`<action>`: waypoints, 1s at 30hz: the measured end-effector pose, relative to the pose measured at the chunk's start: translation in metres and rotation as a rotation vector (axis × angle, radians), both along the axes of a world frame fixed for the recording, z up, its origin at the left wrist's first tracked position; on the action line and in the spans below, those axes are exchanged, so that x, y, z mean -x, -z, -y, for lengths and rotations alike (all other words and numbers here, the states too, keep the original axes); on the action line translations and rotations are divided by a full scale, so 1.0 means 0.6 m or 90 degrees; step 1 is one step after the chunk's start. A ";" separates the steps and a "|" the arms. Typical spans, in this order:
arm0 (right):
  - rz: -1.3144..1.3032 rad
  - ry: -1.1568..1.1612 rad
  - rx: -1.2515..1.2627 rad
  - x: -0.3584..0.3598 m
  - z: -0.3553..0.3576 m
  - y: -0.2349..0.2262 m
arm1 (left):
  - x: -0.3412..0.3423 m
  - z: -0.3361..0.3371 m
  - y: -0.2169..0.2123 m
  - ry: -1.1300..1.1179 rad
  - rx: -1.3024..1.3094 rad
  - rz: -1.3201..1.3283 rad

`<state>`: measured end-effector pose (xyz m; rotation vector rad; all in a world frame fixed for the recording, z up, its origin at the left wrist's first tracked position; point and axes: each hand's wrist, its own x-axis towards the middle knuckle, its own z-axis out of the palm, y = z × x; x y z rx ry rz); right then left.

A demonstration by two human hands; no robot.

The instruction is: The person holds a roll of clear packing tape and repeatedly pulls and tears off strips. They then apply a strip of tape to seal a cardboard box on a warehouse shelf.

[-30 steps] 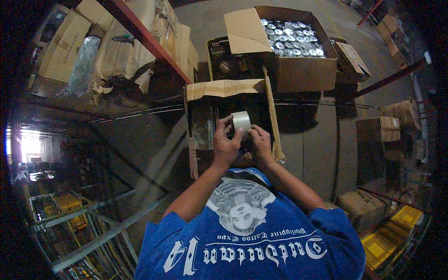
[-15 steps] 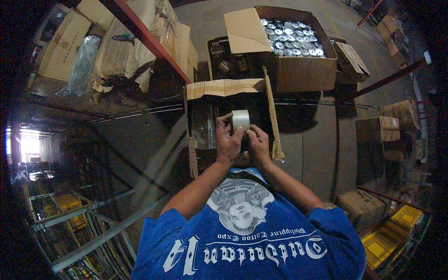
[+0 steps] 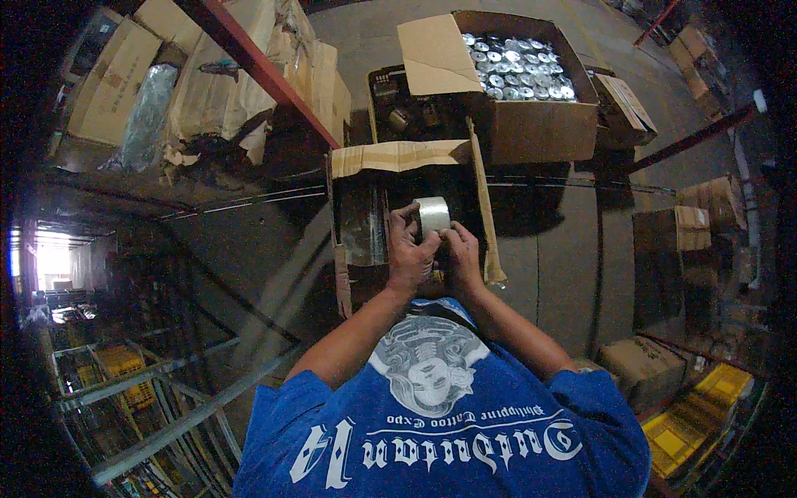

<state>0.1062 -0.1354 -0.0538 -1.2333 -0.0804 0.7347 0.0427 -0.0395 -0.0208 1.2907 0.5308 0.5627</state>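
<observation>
A roll of pale packing tape is held up over an open cardboard box in front of me. My left hand is closed around the roll's left side, with its thumb at the lower edge. The fingers of my right hand are pinched together against the lower right edge of the same roll, close to my left thumb. Whether a loose tape end lies between those fingertips is too small to tell. Inside the box, left of my hands, lies something wrapped in clear plastic.
Beyond the box stands a larger carton filled with shiny round metal pieces, beside a dark crate. Large cartons and a red metal post rise at far left. Metal racking is near left; yellow crates sit near right.
The tape roll has shifted slightly right and turned a little in my hands. My left hand has moved slightly right with it; both hands stay at the roll.
</observation>
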 end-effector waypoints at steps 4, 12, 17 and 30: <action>-0.016 -0.008 -0.020 -0.001 -0.002 -0.006 | 0.001 -0.002 -0.003 -0.002 -0.039 -0.028; 0.151 -0.038 0.033 0.010 -0.003 0.001 | 0.001 -0.008 -0.014 -0.040 -0.006 -0.016; 0.070 -0.019 -0.015 0.010 -0.001 0.037 | 0.000 -0.010 0.005 -0.022 -0.016 0.016; -0.014 -0.003 -0.010 -0.002 -0.005 0.017 | 0.000 -0.008 0.003 0.035 0.011 -0.023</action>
